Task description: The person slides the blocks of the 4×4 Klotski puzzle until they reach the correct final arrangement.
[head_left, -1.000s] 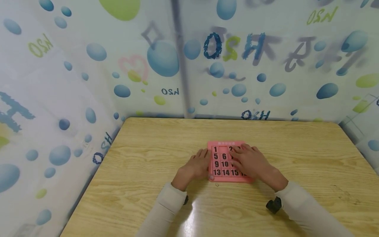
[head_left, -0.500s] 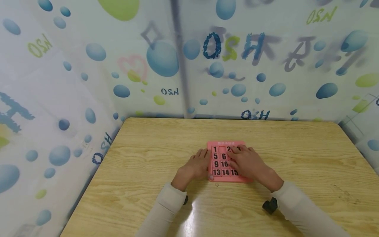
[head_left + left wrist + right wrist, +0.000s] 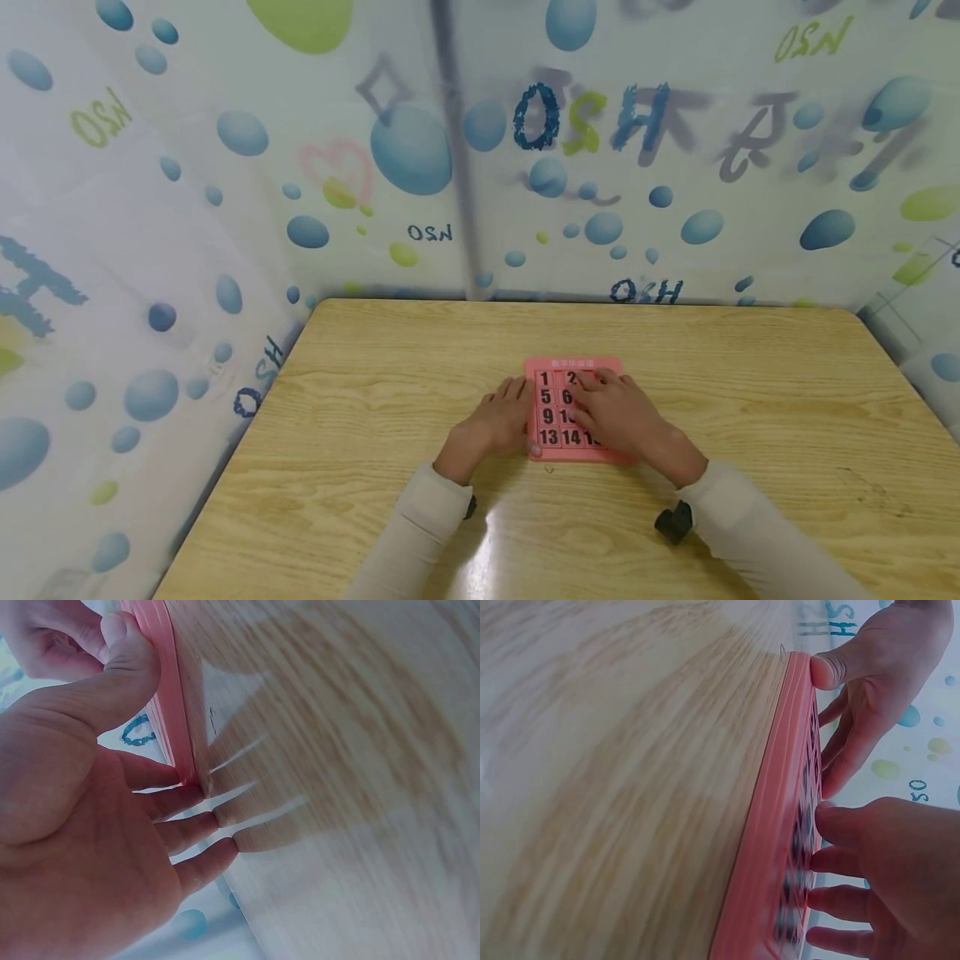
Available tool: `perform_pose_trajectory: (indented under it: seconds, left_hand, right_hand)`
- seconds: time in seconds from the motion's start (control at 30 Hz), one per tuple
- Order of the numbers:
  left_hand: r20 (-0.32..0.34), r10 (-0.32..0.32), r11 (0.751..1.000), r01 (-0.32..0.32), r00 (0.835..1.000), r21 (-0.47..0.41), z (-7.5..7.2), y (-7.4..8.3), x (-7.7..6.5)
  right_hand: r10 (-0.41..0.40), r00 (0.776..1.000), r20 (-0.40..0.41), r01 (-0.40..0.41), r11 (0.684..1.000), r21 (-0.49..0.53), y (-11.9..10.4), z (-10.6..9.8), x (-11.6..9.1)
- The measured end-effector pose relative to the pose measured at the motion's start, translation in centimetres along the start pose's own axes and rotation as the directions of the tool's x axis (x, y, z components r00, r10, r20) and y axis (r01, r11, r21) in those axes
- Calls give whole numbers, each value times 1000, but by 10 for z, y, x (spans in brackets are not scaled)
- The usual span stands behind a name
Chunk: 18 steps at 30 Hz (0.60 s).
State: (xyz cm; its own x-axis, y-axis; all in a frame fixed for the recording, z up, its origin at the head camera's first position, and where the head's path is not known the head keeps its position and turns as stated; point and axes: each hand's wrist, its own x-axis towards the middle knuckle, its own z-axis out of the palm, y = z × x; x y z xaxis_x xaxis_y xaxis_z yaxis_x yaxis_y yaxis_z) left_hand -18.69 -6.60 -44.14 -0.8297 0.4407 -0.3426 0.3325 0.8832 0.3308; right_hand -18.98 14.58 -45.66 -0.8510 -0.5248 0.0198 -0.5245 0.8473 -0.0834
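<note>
A pink number slide puzzle with black-numbered tiles lies flat on the wooden table. My left hand steadies its left side: the thumb presses the near left corner, while the other fingers stretch along the edge down to the tabletop, as the left wrist view shows. My right hand lies over the right half, its fingertips on the tiles and its fingers nearly straight. Tile 2 is in the top row, right at my fingertips, with a narrow gap between it and tile 1. The right-hand tiles are hidden under my hand.
The wooden table stretches around the puzzle on all sides. Behind it and at the left stand walls covered in blue and green bubble print. A black wrist device is strapped under my right sleeve.
My right hand has shifted left across the puzzle, and tile 2 has slid left toward tile 1, narrowing the gap between them. My left hand has stayed in place.
</note>
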Motion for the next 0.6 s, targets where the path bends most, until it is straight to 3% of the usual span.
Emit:
perform_pose_trajectory:
  seconds: [0.6]
  left_hand:
    - [9, -8, 1000, 8, 1000, 2, -1, 1, -1]
  right_hand:
    - [-5, 1000, 16, 4, 999, 37, -6, 1, 5]
